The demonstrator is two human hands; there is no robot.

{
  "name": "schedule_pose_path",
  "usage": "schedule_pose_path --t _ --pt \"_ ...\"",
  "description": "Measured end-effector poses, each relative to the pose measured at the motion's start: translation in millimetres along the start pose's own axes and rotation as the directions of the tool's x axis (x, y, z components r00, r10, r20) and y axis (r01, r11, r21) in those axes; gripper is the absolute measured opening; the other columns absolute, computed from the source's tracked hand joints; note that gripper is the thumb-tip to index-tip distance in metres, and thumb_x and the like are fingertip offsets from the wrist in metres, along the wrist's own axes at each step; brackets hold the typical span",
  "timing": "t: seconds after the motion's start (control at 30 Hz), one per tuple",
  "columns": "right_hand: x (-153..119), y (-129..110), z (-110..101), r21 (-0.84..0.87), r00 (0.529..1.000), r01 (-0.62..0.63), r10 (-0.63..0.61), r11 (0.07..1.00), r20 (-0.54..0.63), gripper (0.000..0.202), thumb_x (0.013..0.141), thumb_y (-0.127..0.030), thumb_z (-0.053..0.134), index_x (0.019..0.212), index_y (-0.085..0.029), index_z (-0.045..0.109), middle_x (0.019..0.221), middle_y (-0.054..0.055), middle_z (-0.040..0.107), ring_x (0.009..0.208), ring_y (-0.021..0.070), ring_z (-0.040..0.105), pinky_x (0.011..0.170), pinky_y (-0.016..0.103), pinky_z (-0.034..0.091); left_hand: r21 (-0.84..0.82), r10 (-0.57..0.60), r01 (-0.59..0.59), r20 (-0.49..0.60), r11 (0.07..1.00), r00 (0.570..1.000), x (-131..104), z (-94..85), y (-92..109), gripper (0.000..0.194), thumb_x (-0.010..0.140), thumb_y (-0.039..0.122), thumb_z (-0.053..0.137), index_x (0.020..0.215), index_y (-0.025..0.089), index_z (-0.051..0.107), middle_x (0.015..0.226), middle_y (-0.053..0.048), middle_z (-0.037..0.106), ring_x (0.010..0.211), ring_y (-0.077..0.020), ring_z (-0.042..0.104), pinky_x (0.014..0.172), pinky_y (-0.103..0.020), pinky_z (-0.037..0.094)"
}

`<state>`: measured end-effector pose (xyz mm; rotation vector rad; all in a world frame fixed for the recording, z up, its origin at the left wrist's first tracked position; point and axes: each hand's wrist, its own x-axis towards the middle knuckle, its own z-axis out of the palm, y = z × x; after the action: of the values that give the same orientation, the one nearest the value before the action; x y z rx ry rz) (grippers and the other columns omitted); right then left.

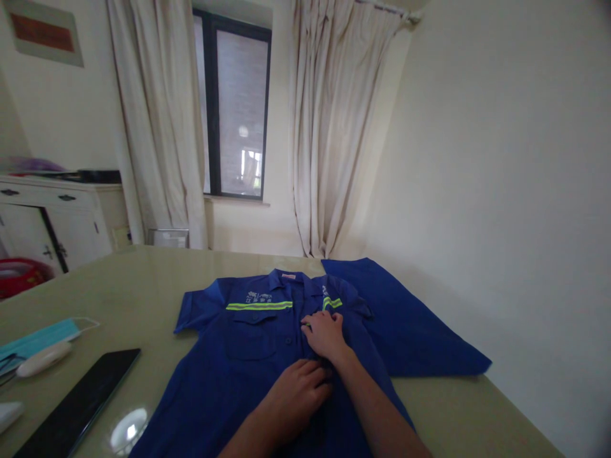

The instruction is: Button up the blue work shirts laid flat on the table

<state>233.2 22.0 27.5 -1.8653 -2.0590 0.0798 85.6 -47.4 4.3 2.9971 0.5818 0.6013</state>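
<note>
A blue short-sleeved work shirt (pixel 205 388) lies front up on the table, its collar at the far end. Yellow-green reflective stripes cross its chest, with white lettering above them and a flapped pocket below. My right hand (pixel 325 334) is at the front opening near the chest stripe, its fingers curled on the fabric edge. Closer to me, my left hand (pixel 303 389) closes on the same front edge lower down, and its fingertips are partly hidden. Part of the opening under my hands cannot be seen.
Another blue cloth (pixel 410 324) lies flat beside the shirt, against the wall. On the left of the glossy table (pixel 147 286) are a black phone-like slab (pixel 86 401), a face mask (pixel 42 337) and a whitish oval object (pixel 44 359). A white cabinet (pixel 76 229) stands behind.
</note>
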Motion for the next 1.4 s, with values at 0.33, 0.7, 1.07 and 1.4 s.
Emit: schedule_pose_path --t 0.33,0.7,1.07,1.4 --pt "43.5 9.9 -12.7 0.319 0.976 -0.011 0.079 0.948 -0.201 0.042 0.1 -0.028 0.041 0.137 -0.023 0.062 0.137 0.009 0.066 0.122 0.0233 0.062 0.105 0.042 0.044 -0.615 -0.563 0.333 -0.224 0.715 0.795 -8.4 -19.7 -33.6 0.048 0.084 0.003 0.039 0.118 0.023 0.066 0.119 -0.005 0.071 0.112 -0.0182 0.066 0.103 -0.034 0.05" --pt "-18.2 -24.3 33.8 0.593 0.978 -0.088 0.183 0.8 -0.101 0.047 0.089 -0.057 0.061 0.114 -0.018 0.064 0.079 0.003 0.07 0.075 0.0228 0.069 0.071 0.032 0.05 -0.665 -0.648 0.443 -0.082 0.601 0.757 -28.6 2.6 -70.0 0.041 0.089 0.017 0.047 0.127 0.027 0.059 0.111 -0.003 0.078 0.108 -0.0212 0.072 0.098 -0.034 0.052" --pt "-29.3 -25.0 34.2 0.517 0.984 -0.12 0.169 0.847 -0.049 0.065 0.069 -0.01 0.063 0.133 -0.014 0.062 0.098 0.007 0.075 0.084 0.0216 0.072 0.079 0.029 0.054 -0.579 -0.687 0.482 -0.198 0.658 0.699 -29.9 16.9 -75.7 0.059 0.089 0.015 0.042 0.147 0.025 0.042 0.125 -0.008 0.069 0.118 -0.0206 0.064 0.109 -0.043 0.045" --pt "-29.9 -25.8 31.7 0.565 0.996 -0.05 0.083 0.823 -0.032 0.045 0.08 -0.034 0.071 0.121 -0.017 0.067 0.086 0.004 0.073 0.076 0.021 0.069 0.069 0.028 0.051 -0.034 -0.748 0.748 -0.006 0.663 0.663 -16.1 -8.0 -68.0 0.041 0.089 0.013 0.05 0.122 0.027 0.069 0.132 -0.007 0.063 0.116 -0.0256 0.059 0.091 -0.038 0.047"
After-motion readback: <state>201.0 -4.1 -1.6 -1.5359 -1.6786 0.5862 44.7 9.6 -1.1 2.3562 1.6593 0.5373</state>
